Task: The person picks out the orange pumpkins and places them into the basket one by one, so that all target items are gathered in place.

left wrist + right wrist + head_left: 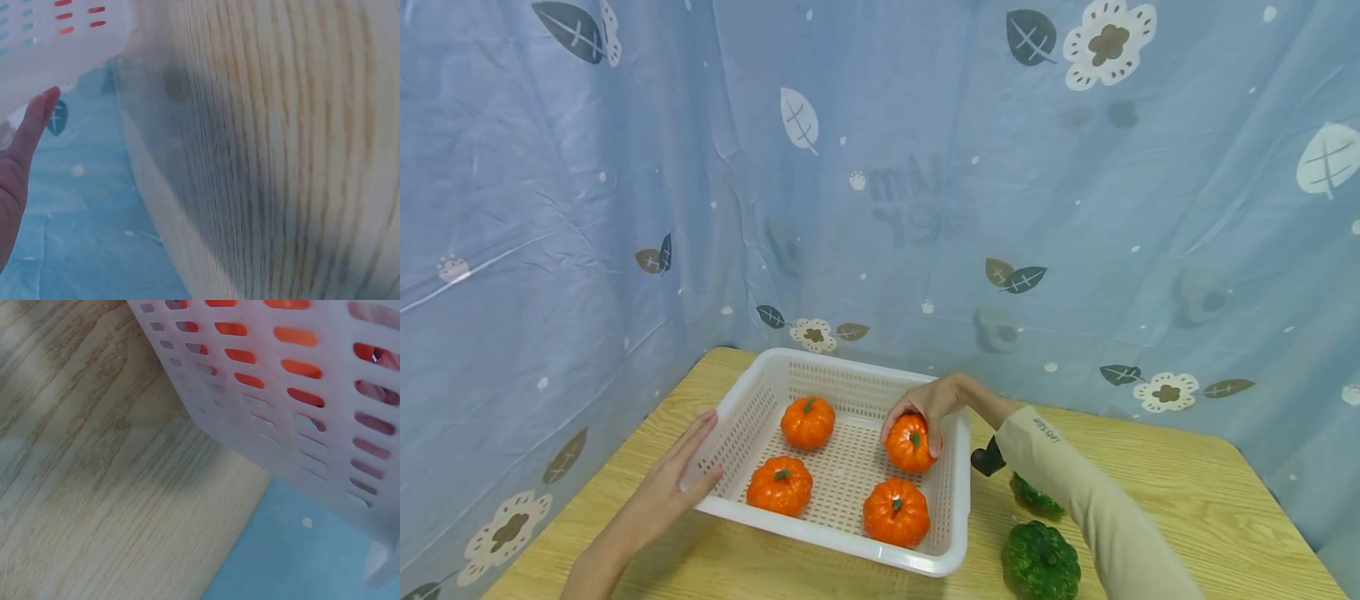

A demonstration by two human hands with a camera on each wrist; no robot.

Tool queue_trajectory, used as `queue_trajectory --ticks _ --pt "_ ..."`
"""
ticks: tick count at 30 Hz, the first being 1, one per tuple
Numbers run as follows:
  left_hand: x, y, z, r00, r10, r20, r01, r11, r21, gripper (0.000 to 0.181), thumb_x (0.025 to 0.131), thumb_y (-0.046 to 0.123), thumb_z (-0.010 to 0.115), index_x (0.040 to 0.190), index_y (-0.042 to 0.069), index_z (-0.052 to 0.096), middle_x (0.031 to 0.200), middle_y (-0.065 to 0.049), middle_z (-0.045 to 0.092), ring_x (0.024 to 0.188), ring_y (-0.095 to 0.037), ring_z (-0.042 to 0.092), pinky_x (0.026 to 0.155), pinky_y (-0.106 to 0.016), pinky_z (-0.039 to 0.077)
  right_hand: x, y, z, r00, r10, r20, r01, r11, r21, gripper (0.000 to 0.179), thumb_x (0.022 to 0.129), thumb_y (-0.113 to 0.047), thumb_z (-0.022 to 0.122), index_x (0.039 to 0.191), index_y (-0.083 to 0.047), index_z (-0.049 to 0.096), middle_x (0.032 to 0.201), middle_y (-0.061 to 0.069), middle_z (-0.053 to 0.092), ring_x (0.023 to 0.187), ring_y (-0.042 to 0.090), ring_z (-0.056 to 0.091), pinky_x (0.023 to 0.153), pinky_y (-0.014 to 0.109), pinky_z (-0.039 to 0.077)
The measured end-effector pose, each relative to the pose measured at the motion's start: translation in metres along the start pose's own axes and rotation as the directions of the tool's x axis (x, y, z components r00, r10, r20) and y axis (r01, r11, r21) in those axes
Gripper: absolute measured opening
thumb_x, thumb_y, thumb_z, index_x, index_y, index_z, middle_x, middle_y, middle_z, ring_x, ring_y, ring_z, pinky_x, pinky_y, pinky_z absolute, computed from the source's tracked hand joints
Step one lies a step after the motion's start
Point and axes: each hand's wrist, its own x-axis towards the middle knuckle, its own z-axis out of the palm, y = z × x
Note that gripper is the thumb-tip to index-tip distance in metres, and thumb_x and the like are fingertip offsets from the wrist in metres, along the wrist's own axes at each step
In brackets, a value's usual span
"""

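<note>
A white plastic basket (820, 537) with slotted walls stands on the wooden table, holding several small orange pumpkins. My right hand (934, 402) reaches over its right wall and grips one pumpkin (907, 450) from above, thumb and fingers on either side of the green stem. At the basket's left end, my left hand (662, 492) lies along the outside with straight fingers at the rim. Three other pumpkins sit inside: one at back left (808, 422), one at front left (780, 487), one at front right (896, 512). The right wrist view shows orange through the basket wall (250, 437); the right hand is mostly hidden there.
Right of the basket lie two dark green pumpkins, one in front (1041, 560) and one (1036, 495) partly behind the right sleeve (1090, 500). A small black object (987, 457) is by the right forearm. A blue patterned curtain (880, 208) hangs behind the table (1195, 483).
</note>
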Motion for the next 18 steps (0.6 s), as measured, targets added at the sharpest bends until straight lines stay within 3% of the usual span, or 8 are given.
queue_trajectory --ticks 8,10,12,15,16,18 --pt "0.001 -0.001 0.001 1.000 -0.006 0.005 0.006 1.000 -0.017 0.070 0.086 0.013 0.068 0.148 0.005 0.036 0.153 -0.016 0.031 0.128 -0.049 0.036 0.091 -0.069 0.035 0.007 0.006 0.001 0.999 0.039 0.009 -0.040 0.999 0.033 0.070 0.070 0.029 0.063 0.135 0.015 0.038 0.123 0.002 0.058 0.109 0.016 0.055 0.095 0.041 0.048" --pt "0.001 -0.001 0.001 1.000 -0.006 0.006 0.006 1.000 -0.009 0.070 0.087 0.014 0.068 0.148 0.006 0.036 0.153 -0.014 0.031 0.129 -0.048 0.036 0.100 -0.058 0.035 0.008 0.008 0.001 0.999 0.040 0.006 -0.040 0.999 0.035 0.070 0.069 0.031 0.062 0.134 0.015 0.039 0.122 0.001 0.058 0.109 0.015 0.055 0.096 0.040 0.048" --pt "0.000 -0.001 0.001 1.000 -0.003 0.002 0.003 1.000 -0.001 0.069 0.087 0.014 0.068 0.148 0.007 0.035 0.154 -0.013 0.030 0.129 -0.046 0.036 0.107 -0.040 0.032 0.010 0.009 0.000 0.999 0.039 0.008 -0.039 0.999 0.034 0.070 0.069 0.031 0.062 0.134 0.016 0.039 0.122 0.002 0.058 0.109 0.015 0.055 0.095 0.039 0.048" --pt "-0.001 -0.001 0.001 1.000 -0.003 -0.002 0.003 1.000 0.008 0.069 0.087 0.014 0.067 0.148 0.007 0.035 0.154 -0.013 0.031 0.130 -0.046 0.036 0.103 -0.014 0.020 0.012 0.008 -0.001 0.999 0.033 0.023 -0.034 0.999 0.032 0.070 0.069 0.031 0.062 0.134 0.016 0.039 0.123 0.002 0.058 0.109 0.015 0.055 0.094 0.040 0.049" --pt "-0.001 -0.001 0.001 1.000 -0.004 -0.002 0.004 1.000 0.008 0.069 0.087 0.014 0.067 0.148 0.007 0.035 0.154 -0.013 0.031 0.129 -0.046 0.036 0.104 -0.016 0.021 0.012 0.008 -0.001 0.999 0.032 0.029 -0.032 0.999 0.028 0.071 0.069 0.031 0.062 0.134 0.015 0.038 0.123 0.002 0.057 0.109 0.015 0.055 0.094 0.040 0.049" --pt "0.000 -0.001 -0.001 1.000 -0.002 -0.001 0.002 1.000 0.001 0.069 0.087 0.014 0.067 0.148 0.006 0.035 0.153 -0.015 0.030 0.129 -0.048 0.036 0.109 -0.030 0.027 0.013 0.006 -0.002 0.999 0.034 0.038 -0.035 0.999 0.018 0.071 0.070 0.031 0.061 0.135 0.015 0.038 0.125 0.003 0.056 0.110 0.016 0.055 0.094 0.041 0.049"
